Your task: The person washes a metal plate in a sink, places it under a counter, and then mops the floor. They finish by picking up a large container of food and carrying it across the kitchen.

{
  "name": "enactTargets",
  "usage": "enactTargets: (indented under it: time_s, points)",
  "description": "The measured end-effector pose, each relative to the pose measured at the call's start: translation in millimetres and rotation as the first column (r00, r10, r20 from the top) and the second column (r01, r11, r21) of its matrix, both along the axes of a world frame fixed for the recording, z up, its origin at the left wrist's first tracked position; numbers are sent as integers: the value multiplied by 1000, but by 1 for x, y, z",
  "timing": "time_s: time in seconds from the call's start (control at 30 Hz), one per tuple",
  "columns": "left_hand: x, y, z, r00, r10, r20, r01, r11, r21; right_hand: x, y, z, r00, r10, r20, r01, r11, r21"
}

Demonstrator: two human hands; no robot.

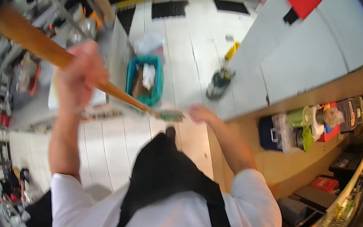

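Observation:
My left hand [82, 74] is wrapped round a long wooden pole [32, 38]. The pole slants from the upper left down toward the floor, with its thick near end close to the camera. At its far end is a small green and pale head [168, 115], blurred, over the floor tiles near my shoe. My right hand [201, 114] hovers just right of that head in this view, apart from the wooden part. Its fingers are smeared by motion.
A bin with a teal liner [160, 81] holds paper and cardboard. Beyond it lies a clear plastic bag [149, 43]. A dark green canister [219, 84] stands by the white cabinet [307, 47]. Metal counter [42, 101] on the left; shelf with containers [299, 116] on the right.

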State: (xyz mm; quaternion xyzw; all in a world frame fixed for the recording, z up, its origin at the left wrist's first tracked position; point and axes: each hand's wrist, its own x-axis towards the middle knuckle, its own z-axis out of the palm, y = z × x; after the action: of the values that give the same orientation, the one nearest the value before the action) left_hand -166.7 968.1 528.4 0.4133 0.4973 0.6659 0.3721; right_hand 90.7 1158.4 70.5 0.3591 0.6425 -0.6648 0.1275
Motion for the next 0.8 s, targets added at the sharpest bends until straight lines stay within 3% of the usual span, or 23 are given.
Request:
enactTargets:
  time_s: [0.03, 0.07, 0.1, 0.13, 0.17, 0.2, 0.23, 0.27, 0.3, 0.33, 0.37, 0.4, 0.43, 0.47, 0.53, 0.57, 0.67, 0.73, 0.8]
  points:
    - [-6, 23, -12, 999, 50, -4, -50, 999, -20, 19, 9, -31, 961, -153, -229, 103, 971, -216]
    - [-14, 50, -18, 994, 104, -16, -104, 995, -8, 36, 22, -67, 864, -338, -374, 127, 864, -487]
    - [-17, 78, -8, 997, 70, 22, -71, 997, 8, 46, 14, -28, 958, -231, -169, 224, 973, -61]
    - [-18, 102, -3, 996, 30, 79, -29, 999, -16, 61, 17, -44, 976, 207, -61, -161, 887, 433]
    - [-23, 129, -3, 997, 2, 72, -3, 1000, 6, 77, 20, -61, 870, 449, 202, -412, 438, 799]
    - [-31, 159, -4, 997, -26, 66, 24, 999, 30, 99, 14, -80, 976, 122, 183, -164, 958, 237]
    - [-38, 190, -1, 996, -69, 63, 66, 997, 49, 129, -1, -92, 964, 218, 149, -265, 798, 542]
    - [-41, 219, 0, 992, -106, 67, 103, 993, 55, 158, -16, -104, 949, 259, 182, -295, 516, 804]
    - [-45, 245, 0, 988, -138, 73, 134, 990, 52, 177, -34, -82, 908, 271, 318, -417, 543, 729]
    - [-44, 264, -5, 992, -119, 48, 115, 991, 73, 207, -62, -139, 936, -102, 337, -31, 929, 368]
    - [-45, 293, -6, 994, -104, 25, 102, 991, 91, 235, -88, -195, 682, -575, 452, 569, 805, 166]
    - [-42, 322, -7, 996, -90, 9, 89, 990, 107, 223, -108, -98, 489, -682, 544, 753, 644, 131]
    - [-43, 350, -7, 995, -98, 19, 96, 991, 93, 216, -126, -76, 354, -730, 585, 864, 495, 96]
    - [-44, 377, -9, 997, -64, -45, 69, 991, 116, 220, -145, -64, 217, -731, 647, 939, 339, 67]
    - [-43, 417, -6, 997, -25, -72, 33, 993, 113, 231, -145, -31, 316, -805, 502, 947, 237, -216]
    - [-44, 441, -9, 993, -28, -116, 49, 983, 176, 232, -145, -28, 327, -808, 491, 939, 220, -263]
    - [-47, 491, -2, 992, -125, 20, 121, 985, 119, 192, -137, -32, 262, -610, 747, 943, 327, -64]
    - [-57, 528, 3, 990, -140, 13, 136, 981, 138, 171, -113, -37, 281, -588, 758, 925, 377, -50]
    - [-60, 560, 11, 991, -127, 29, 122, 983, 135, 159, -99, -53, 324, -551, 769, 933, 322, -162]
